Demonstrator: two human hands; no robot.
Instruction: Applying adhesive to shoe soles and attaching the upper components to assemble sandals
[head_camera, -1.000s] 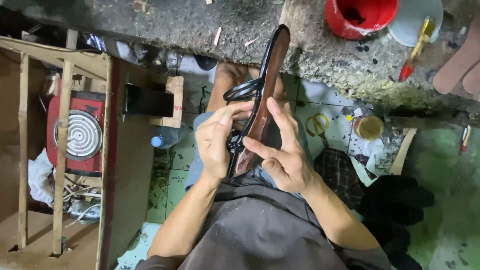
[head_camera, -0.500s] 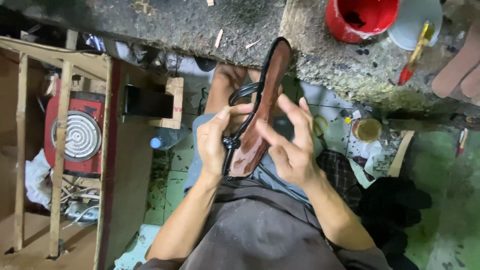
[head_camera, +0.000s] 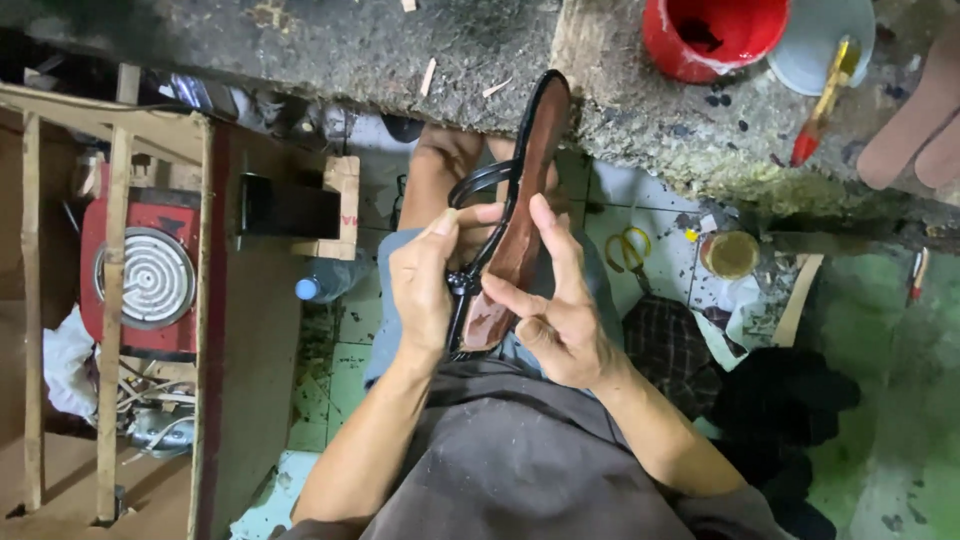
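Over the lap, nearest the camera: both hands on a sandal (head_camera: 520, 215) held sole-up, its far end propped against the edge of the stone workbench (head_camera: 330, 60). Brown sole, black glossy edge, thin black straps (head_camera: 480, 185) looping off the left side.

Left hand (head_camera: 425, 285) closed on the near, left edge of the sandal, thumb pressing where strap meets sole. Right hand (head_camera: 560, 310) supports the near end from the right; fingers partly spread, index laid flat along the sole. Whether its lower fingers are fully clamped underneath, I cannot tell.

Handling, by judgement: light, a one-hand weight. Sole looks stiff along its length, so it should take a grip by the edges without bending. Straps soft and floppy, poor to lift by. Black edge is shiny, possibly slick; brown face looks matte, better purchase. Best hold: pinch across the narrow waist.

Floor beyond the knees: yellow-handled scissors (head_camera: 628, 250), small open tin (head_camera: 730, 254), plastic bottle (head_camera: 325, 283). Left, a red electric hotplate (head_camera: 150, 280) behind a wooden frame (head_camera: 112, 240).

Far, on the bench: red bucket (head_camera: 715, 35), red-and-yellow brush (head_camera: 825, 100).
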